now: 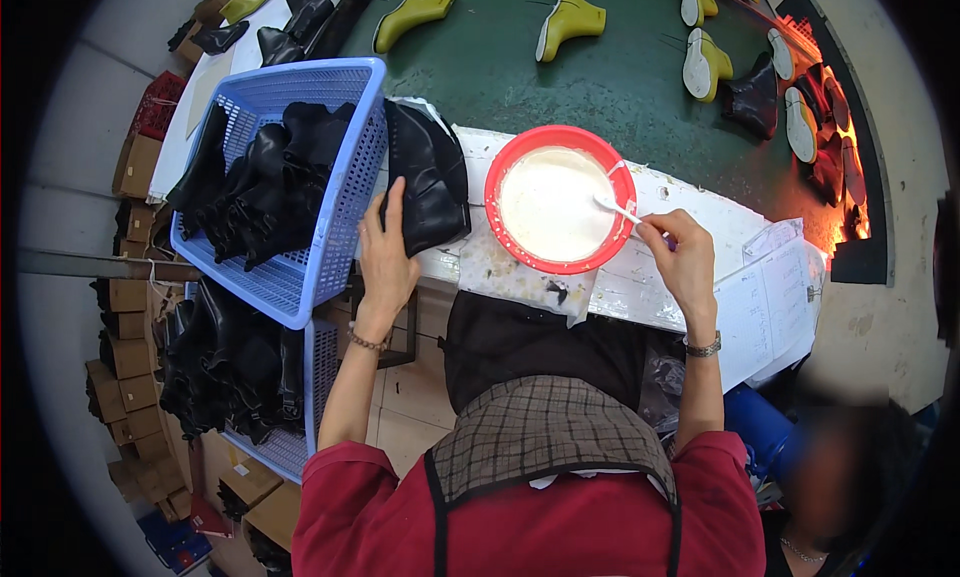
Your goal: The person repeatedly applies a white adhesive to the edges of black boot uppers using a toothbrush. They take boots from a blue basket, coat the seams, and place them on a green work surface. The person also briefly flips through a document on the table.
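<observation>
My left hand (388, 257) grips the near-left edge of a black leather boot upper (428, 182), which lies on the white bench edge beside the basket. The thumb is partly hidden. In my right hand (684, 260) is a brush (617, 210) with a white shaft and a purple part at the fingers, pinched between thumb and fingers. Its tip is in or just over the creamy white paste (557, 205) inside a round red basin (622, 169). The basin stands on the bench to the right of the boot upper, partly over a stained cloth (520, 280).
A blue plastic basket (345, 192) full of black boot uppers stands at the left, with a second basket (323, 367) below it. Yellow shoe lasts (572, 27) ride on the green surface beyond. Papers (765, 302) lie right. Another person (835, 487) is close at lower right.
</observation>
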`<state>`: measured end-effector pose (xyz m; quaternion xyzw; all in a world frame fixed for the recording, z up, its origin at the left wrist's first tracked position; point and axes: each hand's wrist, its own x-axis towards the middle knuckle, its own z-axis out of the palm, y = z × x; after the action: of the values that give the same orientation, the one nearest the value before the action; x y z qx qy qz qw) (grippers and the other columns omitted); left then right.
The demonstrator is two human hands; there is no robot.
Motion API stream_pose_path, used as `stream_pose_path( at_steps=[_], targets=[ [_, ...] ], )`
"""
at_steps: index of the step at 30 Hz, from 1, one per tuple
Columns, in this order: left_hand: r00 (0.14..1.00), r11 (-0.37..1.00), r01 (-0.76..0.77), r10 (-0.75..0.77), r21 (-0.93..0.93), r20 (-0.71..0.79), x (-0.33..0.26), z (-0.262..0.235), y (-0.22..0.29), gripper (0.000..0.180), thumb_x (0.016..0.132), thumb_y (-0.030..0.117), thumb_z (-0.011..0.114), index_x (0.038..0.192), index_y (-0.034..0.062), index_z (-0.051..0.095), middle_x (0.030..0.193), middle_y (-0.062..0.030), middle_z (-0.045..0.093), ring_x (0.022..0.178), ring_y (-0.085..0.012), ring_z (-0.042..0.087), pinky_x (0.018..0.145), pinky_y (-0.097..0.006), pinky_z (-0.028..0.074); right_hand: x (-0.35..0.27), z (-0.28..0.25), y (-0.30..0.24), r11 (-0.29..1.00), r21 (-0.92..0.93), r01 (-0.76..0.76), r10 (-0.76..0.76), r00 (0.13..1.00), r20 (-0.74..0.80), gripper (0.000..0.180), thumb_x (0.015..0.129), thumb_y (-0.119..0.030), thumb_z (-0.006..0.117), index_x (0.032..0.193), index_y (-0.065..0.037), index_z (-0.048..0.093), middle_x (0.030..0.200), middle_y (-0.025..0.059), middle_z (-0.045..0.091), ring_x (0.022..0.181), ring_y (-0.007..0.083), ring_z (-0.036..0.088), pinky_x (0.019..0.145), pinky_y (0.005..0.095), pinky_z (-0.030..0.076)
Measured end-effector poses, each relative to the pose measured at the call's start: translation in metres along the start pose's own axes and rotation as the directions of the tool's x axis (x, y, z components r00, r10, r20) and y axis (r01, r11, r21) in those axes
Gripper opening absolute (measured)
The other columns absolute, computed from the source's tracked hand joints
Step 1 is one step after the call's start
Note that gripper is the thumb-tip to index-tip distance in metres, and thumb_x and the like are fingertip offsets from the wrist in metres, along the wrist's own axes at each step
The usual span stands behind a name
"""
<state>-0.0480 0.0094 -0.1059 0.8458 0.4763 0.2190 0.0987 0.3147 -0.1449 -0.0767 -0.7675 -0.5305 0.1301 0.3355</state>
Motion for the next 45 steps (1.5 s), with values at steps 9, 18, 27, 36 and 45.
stream_pose_path(
  at_steps=[9, 18, 27, 36, 45],
  targets=[
    [0.987, 0.985, -0.121, 0.106, -0.121, -0.123, -0.011, -0.054, 0.055, 0.103, 0.058, -0.026, 0.057, 0.155, -0.0025, 0.035, 0.154, -0.0291, 0.038, 0.139, -0.0481, 0.042, 0.116, -0.051, 0.034, 0.01, 0.002, -0.051, 0.885, 0.441, 0.151, -0.108, 0.987, -0.121, 0.016, 0.084, -0.005, 0.081, 0.1, 0.0, 0.078, 0.087, 0.0056, 0.069, 0.073, 0.0113, 0.061, 0.063, 0.025, 0.046],
    [0.943, 0.909, -0.329, 0.302, -0.255, -0.138, -0.007, -0.064, 0.082, 0.087, 0.071, -0.01, 0.068, 0.152, -0.0034, 0.039, 0.153, -0.0306, 0.041, 0.138, -0.0475, 0.046, 0.115, -0.05, 0.037, 0.041, -0.004, -0.052, 0.868, 0.385, 0.312, -0.257, 0.948, -0.189, 0.011, 0.086, -0.007, 0.079, 0.095, -0.001, 0.078, 0.081, 0.0063, 0.07, 0.068, 0.0122, 0.061, 0.058, 0.0265, 0.046],
    [0.946, 0.888, -0.313, 0.262, -0.336, -0.19, 0.008, -0.058, 0.093, 0.082, 0.074, -0.009, 0.066, 0.152, -0.0046, 0.039, 0.151, -0.029, 0.045, 0.138, -0.0465, 0.046, 0.116, -0.048, 0.037, 0.072, -0.015, -0.05, 0.837, 0.353, 0.418, -0.326, 0.899, -0.292, 0.023, 0.084, -0.004, 0.081, 0.107, -0.006, 0.08, 0.092, 0.005, 0.067, 0.075, 0.0113, 0.062, 0.064, 0.0249, 0.049],
    [0.9, 0.902, -0.322, 0.198, -0.286, -0.388, 0.042, -0.044, 0.103, 0.082, 0.074, -0.014, 0.058, 0.152, -0.0044, 0.038, 0.152, -0.0256, 0.045, 0.14, -0.0433, 0.045, 0.118, -0.047, 0.034, 0.024, 0.002, -0.055, 0.779, 0.447, 0.44, -0.391, 0.898, -0.202, 0.028, 0.077, 0.004, 0.082, 0.104, -0.005, 0.08, 0.094, 0.0044, 0.064, 0.083, 0.0117, 0.063, 0.069, 0.025, 0.049],
    [0.86, 0.921, -0.362, 0.268, -0.148, -0.433, 0.058, -0.022, 0.084, 0.074, 0.078, -0.011, 0.066, 0.148, 0.003, 0.049, 0.144, -0.0231, 0.053, 0.131, -0.0424, 0.053, 0.11, -0.046, 0.042, 0.023, -0.019, -0.062, 0.899, 0.378, 0.221, -0.265, 0.962, 0.07, 0.012, 0.086, -0.011, 0.078, 0.096, -0.004, 0.08, 0.078, 0.0071, 0.071, 0.065, 0.0131, 0.063, 0.059, 0.0266, 0.048]
  ],
)
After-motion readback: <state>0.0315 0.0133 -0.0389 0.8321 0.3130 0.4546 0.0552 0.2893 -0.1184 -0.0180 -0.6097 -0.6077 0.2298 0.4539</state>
